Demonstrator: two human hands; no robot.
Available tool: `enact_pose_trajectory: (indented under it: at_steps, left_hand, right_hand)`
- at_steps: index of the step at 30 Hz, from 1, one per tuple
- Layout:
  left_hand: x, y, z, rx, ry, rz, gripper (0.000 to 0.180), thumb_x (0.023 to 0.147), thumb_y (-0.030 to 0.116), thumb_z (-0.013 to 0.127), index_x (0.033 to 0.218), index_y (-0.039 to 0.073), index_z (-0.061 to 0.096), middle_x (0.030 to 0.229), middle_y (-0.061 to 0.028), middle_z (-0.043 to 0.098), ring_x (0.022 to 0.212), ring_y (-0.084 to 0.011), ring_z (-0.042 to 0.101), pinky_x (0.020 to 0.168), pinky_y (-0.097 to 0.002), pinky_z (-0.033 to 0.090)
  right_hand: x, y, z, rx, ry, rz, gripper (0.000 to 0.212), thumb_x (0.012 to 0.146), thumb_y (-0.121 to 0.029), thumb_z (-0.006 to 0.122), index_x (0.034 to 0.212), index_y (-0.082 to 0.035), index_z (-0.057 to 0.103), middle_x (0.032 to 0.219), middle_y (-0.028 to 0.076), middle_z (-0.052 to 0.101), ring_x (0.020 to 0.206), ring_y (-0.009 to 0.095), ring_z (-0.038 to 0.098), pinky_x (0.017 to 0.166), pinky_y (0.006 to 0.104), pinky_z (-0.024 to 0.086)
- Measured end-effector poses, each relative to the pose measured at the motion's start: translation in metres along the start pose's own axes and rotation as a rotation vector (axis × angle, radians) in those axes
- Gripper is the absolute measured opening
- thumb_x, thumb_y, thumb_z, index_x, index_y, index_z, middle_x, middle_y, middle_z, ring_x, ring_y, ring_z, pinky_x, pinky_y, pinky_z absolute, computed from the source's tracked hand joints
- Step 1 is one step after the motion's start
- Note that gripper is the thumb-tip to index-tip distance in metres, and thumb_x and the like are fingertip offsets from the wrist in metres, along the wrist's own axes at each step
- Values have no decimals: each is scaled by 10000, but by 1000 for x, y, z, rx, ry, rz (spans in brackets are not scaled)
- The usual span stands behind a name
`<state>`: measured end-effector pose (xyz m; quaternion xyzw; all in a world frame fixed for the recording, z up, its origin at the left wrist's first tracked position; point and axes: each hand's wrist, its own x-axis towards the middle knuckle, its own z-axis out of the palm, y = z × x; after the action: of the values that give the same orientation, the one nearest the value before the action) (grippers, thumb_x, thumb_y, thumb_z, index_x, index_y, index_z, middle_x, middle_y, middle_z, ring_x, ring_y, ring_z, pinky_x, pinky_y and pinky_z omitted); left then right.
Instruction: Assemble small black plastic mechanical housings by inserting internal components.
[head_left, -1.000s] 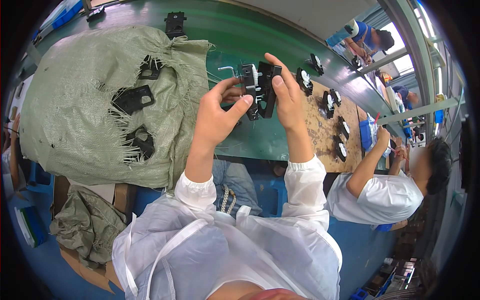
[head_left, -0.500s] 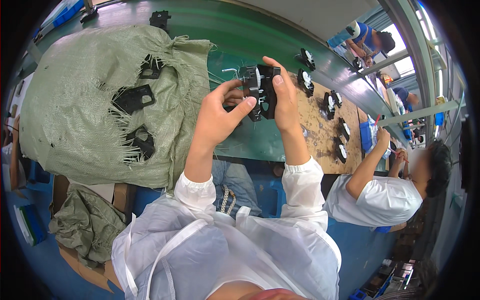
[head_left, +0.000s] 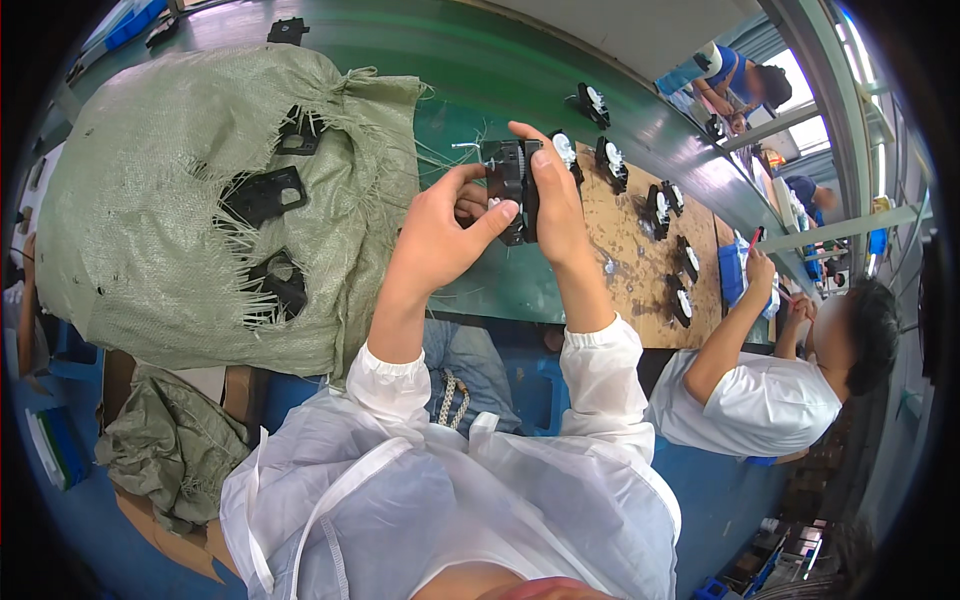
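My left hand (head_left: 445, 228) is closed around the left side of a black plastic mechanism housing (head_left: 512, 185), thumb along its lower front. Against the right side of the same housing my right hand (head_left: 562, 212) is closed, thumb near the top edge. A bent metal rod (head_left: 466, 146) sticks out at the housing's upper left. The two black halves sit together, so their inner gears are mostly hidden. Just right of my right hand stands a black-and-white gear assembly (head_left: 563, 150), partly covered by that hand. Another such assembly (head_left: 611, 165) rests on the wooden board (head_left: 625, 280).
Left stands a large green woven sack (head_left: 150, 200), torn, with black plastic housings (head_left: 265, 197) showing through. More gear assemblies (head_left: 658, 210) lie on the board. A green belt (head_left: 480, 75) runs behind. A co-worker in white (head_left: 750, 395) sits at right, near a blue bin (head_left: 735, 272).
The two black halves have come together between my hands, my right hand shifting left. On the belt, a black part and a gear assembly have moved left and farther away.
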<state>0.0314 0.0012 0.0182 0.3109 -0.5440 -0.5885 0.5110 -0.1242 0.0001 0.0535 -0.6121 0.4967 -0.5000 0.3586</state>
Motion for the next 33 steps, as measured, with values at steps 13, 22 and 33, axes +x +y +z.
enact_pose_trajectory:
  at_steps: [13,22,33]
  left_hand:
    - [6,-14,6,158,30,272,414,803,58,710,1182,-45,578,983,-135,698,760,-193,629,705,-281,519]
    - [5,-21,3,-74,24,201,461,753,-17,710,1193,-42,574,991,-141,705,766,-249,658,719,-298,532]
    - [16,-16,-4,372,445,350,377,800,44,675,1161,-33,599,995,-139,706,871,-255,658,809,-335,522]
  right_hand:
    - [7,-5,2,567,60,91,489,1053,-325,431,1423,-6,457,1225,177,623,1055,237,615,958,385,491]
    - [19,2,-24,578,-111,133,359,963,-137,646,1273,41,608,1114,166,674,924,196,649,860,278,513]
    - [121,-1,-55,331,-150,181,359,949,-122,648,1260,56,622,1060,150,691,867,177,652,810,263,511]
